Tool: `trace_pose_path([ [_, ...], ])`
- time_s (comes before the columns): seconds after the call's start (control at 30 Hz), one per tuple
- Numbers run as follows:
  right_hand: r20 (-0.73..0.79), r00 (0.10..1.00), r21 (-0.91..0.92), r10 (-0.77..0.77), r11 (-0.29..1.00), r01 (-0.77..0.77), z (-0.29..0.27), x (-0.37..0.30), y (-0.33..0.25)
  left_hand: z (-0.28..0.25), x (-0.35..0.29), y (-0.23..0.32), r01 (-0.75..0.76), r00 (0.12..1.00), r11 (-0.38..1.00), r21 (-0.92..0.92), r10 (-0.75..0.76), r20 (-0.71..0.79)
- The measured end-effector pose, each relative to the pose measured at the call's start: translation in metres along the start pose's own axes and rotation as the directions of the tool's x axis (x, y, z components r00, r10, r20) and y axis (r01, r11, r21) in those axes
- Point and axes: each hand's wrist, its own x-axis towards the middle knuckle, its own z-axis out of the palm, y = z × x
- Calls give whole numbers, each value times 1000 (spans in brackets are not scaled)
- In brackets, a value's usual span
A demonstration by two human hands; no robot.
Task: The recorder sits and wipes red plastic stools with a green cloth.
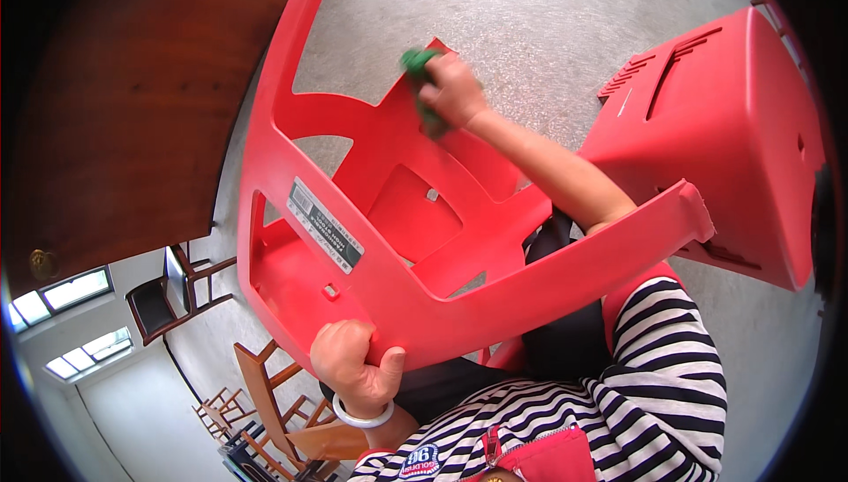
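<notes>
The person held a red plastic chair [397, 243] tipped up in front of the body, its underside turned toward the head camera, so the ribs and recesses beneath the seat lay open to reach. The left hand [358, 363] was clenched around the chair's lower edge, thumb over the rim, apparently to steady the tilted frame against the lap. The right hand [452, 89] reached across and up, fingers closed around a green cloth [419, 71] pressed against the plastic near a cut-out at the far side of the underside; the grip looked firm enough for rubbing.

The chair was a glossy, one-piece moulding, bright red, with raised ribs, a square recess in the middle and a grey-and-white label stuck along one rib. A white bangle [362, 416] sat on the left wrist. A second red chair [733, 129] stood just beside, on the right, on the grey floor [530, 14]. A dark wooden door [115, 102] filled the left side, and wooden chairs [265, 394] stood below.
</notes>
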Motion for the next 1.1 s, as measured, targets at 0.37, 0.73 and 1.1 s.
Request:
trace_pose_path([
  [0.37, 500, 789, -244, -356, 817, 523, 28, -44, -16, 3, 0, 0, -39, 999, 999, -18, 39, 3],
  [0.73, 279, 959, -477, -42, 861, 177, -10, 17, 57, 2, 0, -2, -58, 998, 998, -10, 58, 13],
  [1.1, 299, 954, -589, -25, 782, 205, -10, 5, 39, 3, -1, 0, -41, 999, 999, -10, 41, 19],
])
